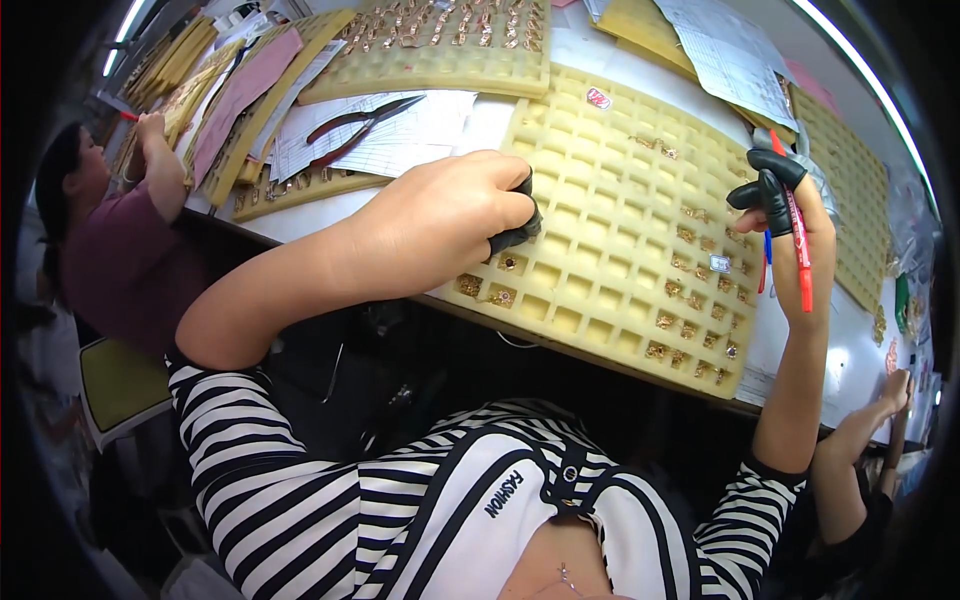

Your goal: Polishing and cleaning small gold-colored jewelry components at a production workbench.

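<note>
In the middle lies a yellow compartment tray [590, 215] with small gold jewellery pieces [685, 325] in its right cells and a few at its lower left. My left hand [470, 210] is closed over the tray's left side, black finger covers on its fingertips; what they hold, if anything, is hidden. At the tray's right edge my right hand [795, 215], also with black finger covers, grips a red marker [802, 262] held upright. A small white tag [719, 263] sits among the pieces near that hand.
Pliers [355, 130] rest on papers [430, 130] behind my left arm. More trays lie behind [430, 70] and right [850, 200], with stacked boards [250, 110] at back left. A co-worker [115, 230] works at left; another person's arm [850, 450] is at lower right.
</note>
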Demonstrator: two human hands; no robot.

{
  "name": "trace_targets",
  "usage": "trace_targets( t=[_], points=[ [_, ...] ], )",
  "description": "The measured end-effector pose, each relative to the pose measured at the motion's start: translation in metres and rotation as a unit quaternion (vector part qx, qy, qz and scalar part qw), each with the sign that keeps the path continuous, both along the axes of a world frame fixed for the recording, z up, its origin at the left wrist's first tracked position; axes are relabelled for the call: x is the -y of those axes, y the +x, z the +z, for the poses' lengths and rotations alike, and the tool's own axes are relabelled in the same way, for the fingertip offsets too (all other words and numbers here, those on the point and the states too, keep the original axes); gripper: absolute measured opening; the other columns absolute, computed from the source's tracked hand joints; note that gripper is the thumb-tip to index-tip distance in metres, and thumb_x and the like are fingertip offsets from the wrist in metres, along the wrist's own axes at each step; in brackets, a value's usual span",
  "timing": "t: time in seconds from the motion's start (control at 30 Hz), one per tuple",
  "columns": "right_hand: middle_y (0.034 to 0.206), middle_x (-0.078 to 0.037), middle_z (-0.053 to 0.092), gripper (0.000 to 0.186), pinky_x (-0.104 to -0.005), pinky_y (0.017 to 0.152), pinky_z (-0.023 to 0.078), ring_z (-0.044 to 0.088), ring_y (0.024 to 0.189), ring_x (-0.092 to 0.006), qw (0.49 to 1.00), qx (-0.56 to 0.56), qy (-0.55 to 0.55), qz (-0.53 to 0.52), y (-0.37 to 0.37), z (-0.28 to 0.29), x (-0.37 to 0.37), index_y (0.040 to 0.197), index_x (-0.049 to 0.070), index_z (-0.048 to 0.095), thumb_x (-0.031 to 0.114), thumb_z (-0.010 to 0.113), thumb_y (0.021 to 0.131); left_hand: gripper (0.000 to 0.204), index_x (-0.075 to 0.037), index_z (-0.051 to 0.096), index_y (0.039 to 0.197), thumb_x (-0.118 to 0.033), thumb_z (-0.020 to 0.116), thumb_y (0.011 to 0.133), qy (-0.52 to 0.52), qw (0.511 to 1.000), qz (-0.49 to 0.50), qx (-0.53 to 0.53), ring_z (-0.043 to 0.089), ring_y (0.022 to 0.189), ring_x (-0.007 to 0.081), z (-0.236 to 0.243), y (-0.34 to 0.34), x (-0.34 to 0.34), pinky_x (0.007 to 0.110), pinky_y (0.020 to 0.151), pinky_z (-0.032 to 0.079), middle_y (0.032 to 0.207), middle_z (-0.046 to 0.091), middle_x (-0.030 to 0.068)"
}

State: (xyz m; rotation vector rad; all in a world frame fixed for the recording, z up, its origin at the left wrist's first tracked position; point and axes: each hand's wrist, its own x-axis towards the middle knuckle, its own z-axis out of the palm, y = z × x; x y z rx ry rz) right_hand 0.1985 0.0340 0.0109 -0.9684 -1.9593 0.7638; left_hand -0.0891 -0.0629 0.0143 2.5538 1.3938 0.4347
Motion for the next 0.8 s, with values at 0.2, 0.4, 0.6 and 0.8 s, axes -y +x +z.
trace_targets(
  t=[0.2, 0.4, 0.6, 0.8],
  points=[
    [0.072, -0.006, 0.061, 0.021, -0.0223, 0.056, 0.044, 0.053, 0.059, -0.0077, 0.996, 0.007, 0.078, -0.049, 0.032, -0.004, 0.01, 0.106, 0.005, 0.057, 0.004, 0.052, 0.085, 0.014, 0.002, 0.045, 0.065, 0.005, 0.053, 0.055, 0.018, 0.998, -0.044, -0.035, 0.046, 0.072, 0.0317, 0.005, 0.002, -0.008, 0.039, 0.061, 0.039, 0.074, 0.044, 0.0138],
    [0.064, -0.014, 0.056, 0.036, -0.0321, 0.052, 0.043, 0.056, 0.057, -0.0264, 0.904, 0.227, 0.232, -0.277, 0.099, -0.016, 0.022, 0.102, 0.005, 0.057, -0.006, 0.057, 0.067, 0.019, 0.002, 0.04, 0.066, 0.006, 0.052, 0.052, -0.002, 0.998, -0.037, -0.049, 0.044, 0.073, 0.0336, 0.005, 0.006, -0.011, 0.04, 0.06, 0.038, 0.074, 0.042, 0.0151],
    [0.07, -0.011, 0.054, 0.022, -0.0403, 0.061, 0.043, 0.055, 0.069, -0.0308, 0.82, 0.438, 0.163, -0.331, 0.118, -0.032, 0.024, 0.088, 0.004, 0.054, -0.003, 0.053, 0.067, 0.01, 0.003, 0.052, 0.077, 0.004, 0.054, 0.068, -0.095, 0.988, -0.021, 0.116, 0.049, 0.074, 0.0279, 0.006, -0.002, -0.019, 0.033, 0.065, 0.041, 0.076, 0.049, 0.0127],
    [0.081, -0.009, 0.05, 0.03, -0.0385, 0.066, 0.043, 0.052, 0.082, -0.0276, 0.818, 0.422, 0.218, -0.326, 0.108, -0.016, 0.019, 0.089, 0.004, 0.057, -0.006, 0.054, 0.06, 0.011, 0.004, 0.056, 0.09, -0.005, 0.055, 0.083, -0.296, 0.869, 0.053, 0.393, 0.06, 0.083, 0.0168, 0.02, 0.02, -0.038, 0.028, 0.079, 0.046, 0.086, 0.062, 0.01]
  ],
)
